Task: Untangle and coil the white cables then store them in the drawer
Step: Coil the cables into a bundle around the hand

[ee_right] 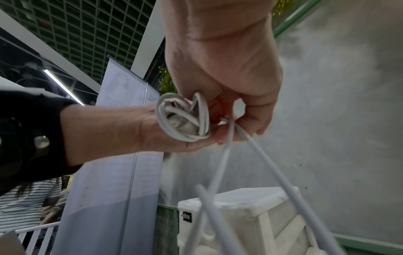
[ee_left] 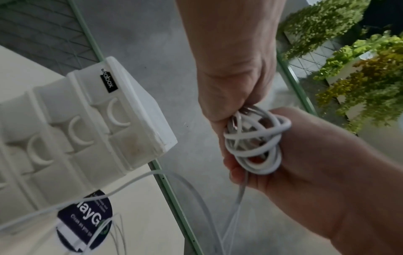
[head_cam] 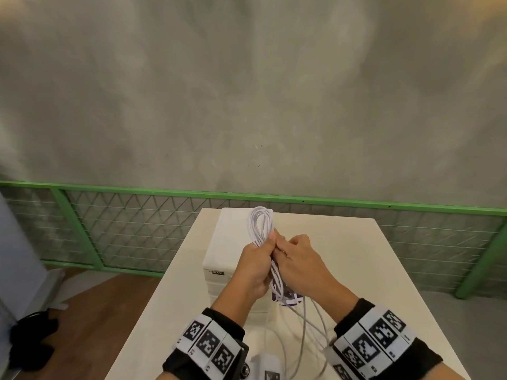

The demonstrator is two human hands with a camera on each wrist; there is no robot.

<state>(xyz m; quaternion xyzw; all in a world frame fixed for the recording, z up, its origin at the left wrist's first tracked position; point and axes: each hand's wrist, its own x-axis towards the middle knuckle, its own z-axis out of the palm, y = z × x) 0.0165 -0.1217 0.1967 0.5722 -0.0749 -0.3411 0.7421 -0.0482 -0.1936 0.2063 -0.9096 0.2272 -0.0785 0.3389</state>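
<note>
My left hand [head_cam: 255,261] grips a bundle of coiled white cable [head_cam: 260,223] above the table, and its loops stick up past the thumb. In the left wrist view the coil [ee_left: 255,141] is bunched between both hands. My right hand [head_cam: 296,256] is pressed against the left and pinches strands of the same cable [ee_right: 229,124] just under the coil [ee_right: 181,119]. Loose cable [head_cam: 304,325] hangs from the hands down to the table. The white drawer unit [head_cam: 219,242] stands right behind the hands, and its drawers [ee_left: 87,129] look closed.
The white table [head_cam: 370,270] carries a dark round sticker [ee_left: 87,220] in front of the drawer unit and a white adapter [head_cam: 266,363] at its near edge. A green mesh fence [head_cam: 137,192] runs behind the table. A dark object [head_cam: 33,338] lies on the floor at left.
</note>
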